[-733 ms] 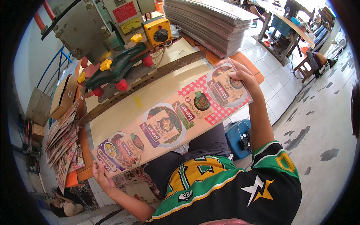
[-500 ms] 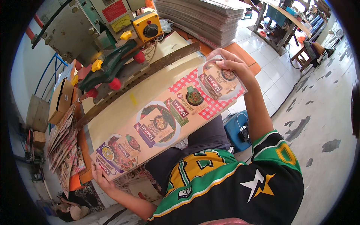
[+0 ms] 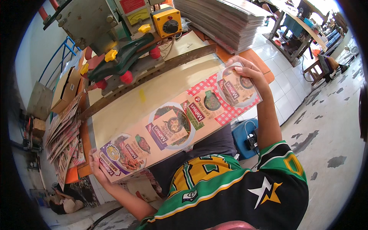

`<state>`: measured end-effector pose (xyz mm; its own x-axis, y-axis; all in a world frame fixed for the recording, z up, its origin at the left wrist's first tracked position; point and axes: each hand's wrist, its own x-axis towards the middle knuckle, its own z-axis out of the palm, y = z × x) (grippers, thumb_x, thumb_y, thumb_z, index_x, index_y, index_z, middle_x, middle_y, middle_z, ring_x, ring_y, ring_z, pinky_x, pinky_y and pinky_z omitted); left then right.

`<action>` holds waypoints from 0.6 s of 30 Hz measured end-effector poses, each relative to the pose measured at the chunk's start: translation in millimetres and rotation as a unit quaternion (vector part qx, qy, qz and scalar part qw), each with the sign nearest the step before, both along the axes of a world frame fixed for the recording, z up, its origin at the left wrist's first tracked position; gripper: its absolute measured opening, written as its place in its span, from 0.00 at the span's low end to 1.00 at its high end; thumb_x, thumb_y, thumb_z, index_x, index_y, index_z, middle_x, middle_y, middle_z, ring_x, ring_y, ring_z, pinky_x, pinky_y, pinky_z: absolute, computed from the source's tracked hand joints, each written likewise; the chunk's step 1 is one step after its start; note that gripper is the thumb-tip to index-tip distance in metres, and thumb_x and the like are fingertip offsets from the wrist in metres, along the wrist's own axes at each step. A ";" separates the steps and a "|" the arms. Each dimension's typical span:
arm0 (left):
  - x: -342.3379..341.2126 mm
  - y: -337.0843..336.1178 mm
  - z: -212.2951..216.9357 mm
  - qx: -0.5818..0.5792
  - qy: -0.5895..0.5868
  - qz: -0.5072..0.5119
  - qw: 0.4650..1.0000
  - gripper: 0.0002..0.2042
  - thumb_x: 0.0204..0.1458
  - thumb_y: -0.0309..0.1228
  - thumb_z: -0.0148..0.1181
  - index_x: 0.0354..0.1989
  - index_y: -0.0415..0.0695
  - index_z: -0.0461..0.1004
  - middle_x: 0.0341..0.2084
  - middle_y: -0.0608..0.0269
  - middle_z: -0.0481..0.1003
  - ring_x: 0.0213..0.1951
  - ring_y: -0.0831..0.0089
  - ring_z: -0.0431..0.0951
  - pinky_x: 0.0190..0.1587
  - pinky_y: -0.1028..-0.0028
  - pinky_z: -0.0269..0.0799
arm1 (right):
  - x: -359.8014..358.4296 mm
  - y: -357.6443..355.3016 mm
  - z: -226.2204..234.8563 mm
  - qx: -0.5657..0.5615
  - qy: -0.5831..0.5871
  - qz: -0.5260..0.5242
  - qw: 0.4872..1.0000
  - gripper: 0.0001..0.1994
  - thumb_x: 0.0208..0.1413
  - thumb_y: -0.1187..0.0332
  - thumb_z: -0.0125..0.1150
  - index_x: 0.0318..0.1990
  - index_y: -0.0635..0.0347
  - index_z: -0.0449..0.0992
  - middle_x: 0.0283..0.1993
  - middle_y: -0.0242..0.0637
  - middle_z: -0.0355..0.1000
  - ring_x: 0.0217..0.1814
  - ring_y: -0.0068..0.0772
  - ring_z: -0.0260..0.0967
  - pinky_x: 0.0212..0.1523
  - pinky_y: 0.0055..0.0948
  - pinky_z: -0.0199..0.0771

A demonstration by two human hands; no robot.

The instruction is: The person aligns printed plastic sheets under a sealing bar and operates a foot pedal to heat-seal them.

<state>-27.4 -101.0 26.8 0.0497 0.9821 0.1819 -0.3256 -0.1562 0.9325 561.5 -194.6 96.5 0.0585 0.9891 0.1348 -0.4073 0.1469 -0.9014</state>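
A long printed sheet with food pictures and a red-checked end lies slantwise before me, its far edge over the cream work surface of a machine. My left hand grips the lower left end of this sheet, with its fingers at the short edge. At the upper right end my right hand is closed on the sheet, thumb on top and the other fingers partly hidden behind it. Beyond the work surface stands the machine's dark green bar, with red knobs and yellow wing nuts.
A yellow control box with a black dial sits behind the bar. A tall stack of flat sheets stands at the back right. Loose printed sheets and a cardboard box are at left. A blue container is by my right arm.
The whole view has shifted, so the machine appears farther right. My left hand has moved up along the sheet's short edge. Both hands still hold the sheet.
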 end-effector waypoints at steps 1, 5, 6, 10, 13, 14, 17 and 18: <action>-1.8 1.5 -0.2 0.008 -0.010 -0.005 1.000 0.19 0.61 0.32 0.57 0.56 0.36 0.65 0.43 0.53 0.76 0.45 0.68 0.80 0.49 0.69 0.78 | -1.2 -0.3 1.1 0.001 0.014 0.005 1.000 0.13 0.60 0.70 0.56 0.51 0.64 0.73 0.45 0.44 0.78 0.43 0.27 0.80 0.46 0.26 0.83; 2.7 2.4 4.8 0.005 -0.007 0.011 1.000 0.17 0.62 0.33 0.57 0.55 0.37 0.65 0.41 0.54 0.76 0.43 0.68 0.80 0.48 0.70 0.79 | -3.4 -0.7 0.9 -0.007 -0.002 -0.007 1.000 0.15 0.61 0.70 0.55 0.53 0.66 0.73 0.46 0.44 0.78 0.42 0.27 0.80 0.44 0.25 0.83; 2.6 3.3 6.0 0.002 -0.004 0.008 1.000 0.17 0.62 0.33 0.57 0.55 0.37 0.65 0.41 0.54 0.76 0.43 0.68 0.80 0.48 0.70 0.79 | -3.7 -2.0 0.8 -0.007 -0.008 -0.013 1.000 0.15 0.61 0.69 0.55 0.53 0.66 0.73 0.46 0.44 0.78 0.42 0.27 0.80 0.44 0.25 0.83; 4.6 3.6 7.9 0.005 -0.011 -0.002 1.000 0.14 0.63 0.32 0.56 0.52 0.39 0.66 0.40 0.55 0.76 0.42 0.69 0.81 0.46 0.71 0.79 | -3.5 -3.3 4.6 0.009 -0.031 -0.021 0.999 0.14 0.61 0.69 0.55 0.51 0.67 0.74 0.45 0.44 0.78 0.41 0.27 0.80 0.43 0.24 0.83; 1.1 5.8 3.7 0.003 -0.025 -0.019 0.999 0.10 0.64 0.30 0.56 0.49 0.40 0.67 0.38 0.57 0.77 0.41 0.71 0.80 0.44 0.72 0.78 | -2.0 -4.9 2.9 0.002 -0.045 -0.032 0.998 0.13 0.61 0.69 0.55 0.49 0.67 0.74 0.43 0.43 0.78 0.40 0.26 0.80 0.42 0.23 0.82; 1.3 6.1 4.3 0.002 -0.019 -0.023 1.000 0.09 0.64 0.30 0.55 0.48 0.41 0.67 0.37 0.57 0.77 0.40 0.71 0.80 0.44 0.72 0.78 | -1.5 -5.2 2.1 0.004 -0.045 -0.030 0.999 0.13 0.61 0.69 0.55 0.49 0.66 0.74 0.43 0.43 0.78 0.40 0.25 0.80 0.42 0.22 0.82; 3.6 6.4 7.6 0.001 -0.004 -0.029 1.000 0.08 0.65 0.30 0.54 0.47 0.41 0.68 0.35 0.59 0.77 0.38 0.73 0.80 0.42 0.74 0.78 | 2.2 -4.9 -4.6 0.013 -0.053 -0.027 0.998 0.12 0.61 0.68 0.56 0.48 0.65 0.74 0.42 0.42 0.78 0.40 0.24 0.79 0.40 0.22 0.81; 5.1 6.3 8.6 0.001 -0.002 -0.029 1.000 0.08 0.65 0.30 0.54 0.47 0.41 0.68 0.35 0.59 0.77 0.38 0.73 0.80 0.42 0.75 0.78 | 4.7 -4.9 -8.2 0.019 -0.062 -0.029 0.997 0.12 0.61 0.68 0.56 0.48 0.65 0.74 0.42 0.42 0.78 0.40 0.24 0.79 0.40 0.21 0.81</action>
<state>-22.3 -94.7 35.5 0.1060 0.9770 0.1849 -0.3378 -0.1395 0.9308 566.1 -199.5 88.3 0.0960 0.9787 0.1817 -0.2821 0.2018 -0.9379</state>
